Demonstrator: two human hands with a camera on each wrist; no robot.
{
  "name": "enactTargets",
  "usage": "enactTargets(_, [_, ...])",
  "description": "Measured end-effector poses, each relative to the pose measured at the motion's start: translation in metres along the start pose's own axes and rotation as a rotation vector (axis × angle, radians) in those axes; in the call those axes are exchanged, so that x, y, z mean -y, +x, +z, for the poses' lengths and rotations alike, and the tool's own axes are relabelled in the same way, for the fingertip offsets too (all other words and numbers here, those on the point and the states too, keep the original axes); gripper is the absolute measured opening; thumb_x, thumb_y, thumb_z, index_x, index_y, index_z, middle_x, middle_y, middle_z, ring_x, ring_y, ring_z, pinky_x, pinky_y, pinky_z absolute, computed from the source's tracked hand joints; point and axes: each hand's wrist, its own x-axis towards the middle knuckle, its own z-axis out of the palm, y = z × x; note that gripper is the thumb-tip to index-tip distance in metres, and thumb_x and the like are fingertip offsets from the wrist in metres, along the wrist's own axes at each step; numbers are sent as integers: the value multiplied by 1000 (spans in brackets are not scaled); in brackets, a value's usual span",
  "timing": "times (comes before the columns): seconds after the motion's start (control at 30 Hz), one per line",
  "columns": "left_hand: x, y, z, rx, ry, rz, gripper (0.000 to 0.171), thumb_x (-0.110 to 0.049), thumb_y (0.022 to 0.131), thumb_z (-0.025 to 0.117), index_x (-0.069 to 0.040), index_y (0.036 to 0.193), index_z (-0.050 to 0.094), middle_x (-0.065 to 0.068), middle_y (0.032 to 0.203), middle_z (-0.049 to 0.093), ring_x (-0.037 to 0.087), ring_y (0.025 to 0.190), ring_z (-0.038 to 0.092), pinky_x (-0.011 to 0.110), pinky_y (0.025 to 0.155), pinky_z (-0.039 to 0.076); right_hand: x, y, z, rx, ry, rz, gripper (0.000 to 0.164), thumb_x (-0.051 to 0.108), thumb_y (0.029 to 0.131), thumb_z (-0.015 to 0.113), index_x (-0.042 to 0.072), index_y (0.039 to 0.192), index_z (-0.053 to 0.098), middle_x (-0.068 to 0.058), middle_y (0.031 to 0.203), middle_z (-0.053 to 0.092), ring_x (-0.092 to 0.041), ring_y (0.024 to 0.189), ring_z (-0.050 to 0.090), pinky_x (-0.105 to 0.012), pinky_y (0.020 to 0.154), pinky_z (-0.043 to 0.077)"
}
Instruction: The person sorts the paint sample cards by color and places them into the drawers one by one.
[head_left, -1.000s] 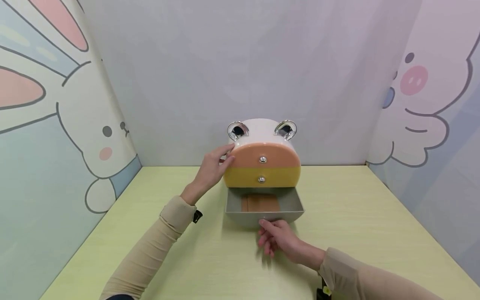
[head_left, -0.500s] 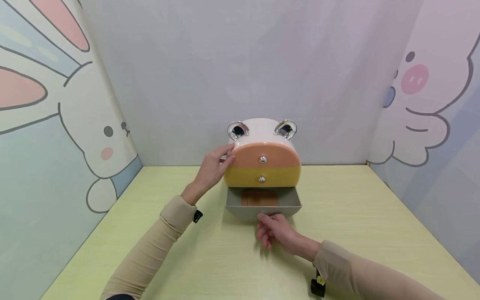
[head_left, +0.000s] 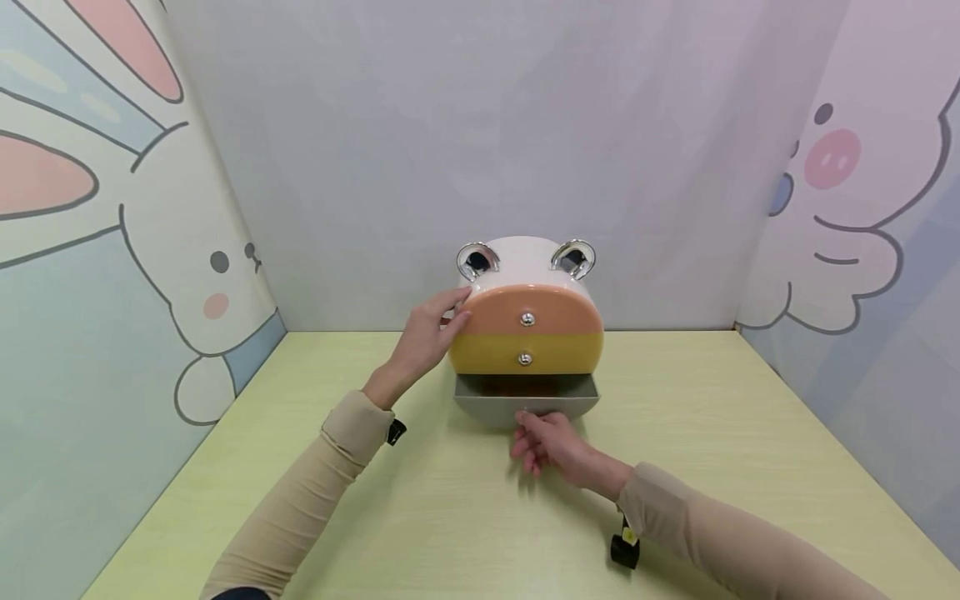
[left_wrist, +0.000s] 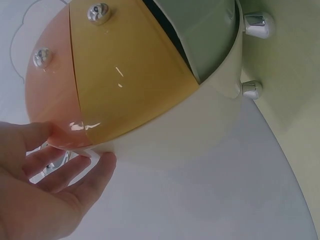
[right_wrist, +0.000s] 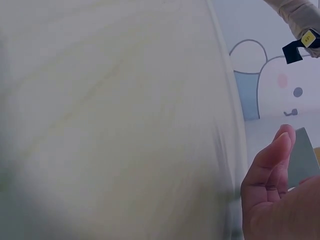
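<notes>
A small frog-shaped drawer cabinet (head_left: 520,258) stands at the table's middle, with silver-rimmed eyes on its white top. Its orange drawer (head_left: 495,308) and yellow drawer (head_left: 487,354) are closed; below them the grey drawer (head_left: 480,408) sticks out partway. My left hand (head_left: 422,337) holds the cabinet's upper left edge, thumb on the orange front and fingers along the white side, as the left wrist view shows. The thumb and fingers of my right hand (head_left: 558,450) pinch at the middle of the grey front, covering its knob. Inside the grey drawer, a brown patch is barely visible in shadow.
The cabinet stands on a pale yellow-green table (head_left: 420,517), on short silver feet (left_wrist: 260,25). A grey-white wall (head_left: 360,167) rises behind it. Cartoon-printed panels, a rabbit (head_left: 187,308) and a pig (head_left: 885,242), flank the table.
The grey drawer has slid further into the cabinet, my right hand moving forward with it. The flat brown thing inside it has passed mostly out of sight. My left hand keeps its place.
</notes>
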Motion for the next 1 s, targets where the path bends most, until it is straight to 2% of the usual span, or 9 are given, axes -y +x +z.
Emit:
enactTargets(0.47, [0, 1, -1, 16, 4, -12, 41, -13, 96, 59, -2, 135, 55, 16, 130, 61, 28, 119, 59, 40, 87, 57, 4, 18, -9, -13, -1, 12, 36, 29, 103, 42, -2, 93, 55, 3, 66, 68, -8, 49, 58, -23, 48, 47])
enactTargets(1.0, [0, 1, -2, 19, 6, -7, 41, -13, 95, 60, -3, 134, 55, 16, 128, 62, 28, 116, 59, 40, 86, 58, 9, 32, -15, -14, -4, 29, 37, 31, 102, 44, -5, 95, 54, 3, 66, 69, -8, 51, 59, -23, 49, 48])
